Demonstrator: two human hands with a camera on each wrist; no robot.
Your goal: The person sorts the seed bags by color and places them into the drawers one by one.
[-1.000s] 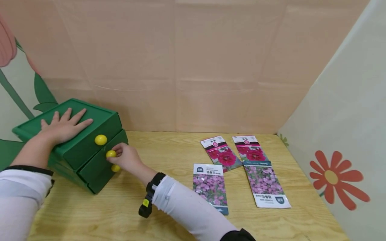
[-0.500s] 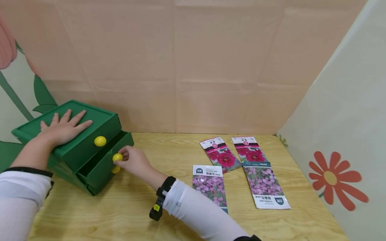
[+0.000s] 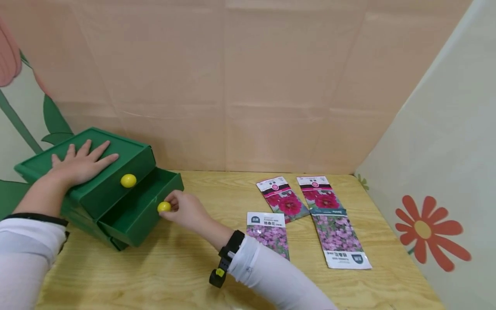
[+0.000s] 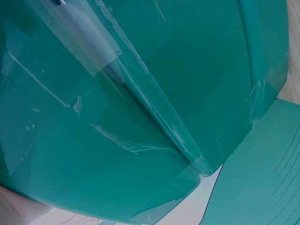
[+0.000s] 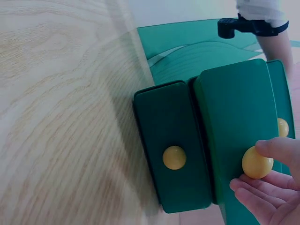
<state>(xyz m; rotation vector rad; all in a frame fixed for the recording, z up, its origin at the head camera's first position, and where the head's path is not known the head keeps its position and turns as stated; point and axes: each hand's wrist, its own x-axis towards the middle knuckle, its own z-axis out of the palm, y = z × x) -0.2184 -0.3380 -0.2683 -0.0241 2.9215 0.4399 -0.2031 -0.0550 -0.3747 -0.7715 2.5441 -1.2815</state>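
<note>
A small green chest of drawers (image 3: 108, 179) with yellow ball knobs stands at the left of the table. My left hand (image 3: 79, 165) lies flat on its top, fingers spread. My right hand (image 3: 187, 209) pinches the yellow knob (image 5: 257, 161) of the middle drawer (image 3: 145, 206) between thumb and fingers. That drawer sticks well out and its green inside shows. Above it the top drawer, with its knob (image 3: 128, 180), sits pushed in. In the right wrist view the bottom drawer (image 5: 164, 122) is pushed in too. The left wrist view shows mostly the chest's taped green side (image 4: 117, 154).
Two seed packets with dark pink flowers (image 3: 289, 202) (image 3: 324, 199) and two with light purple flowers (image 3: 267, 234) (image 3: 337, 232) lie on the wooden table (image 3: 209, 275) at the right. A pale pink backdrop (image 3: 248, 86) hangs behind.
The middle drawer has gone from pushed in to well out, drawn right and toward me by my right hand on its knob. My left hand has stayed on the chest's top.
</note>
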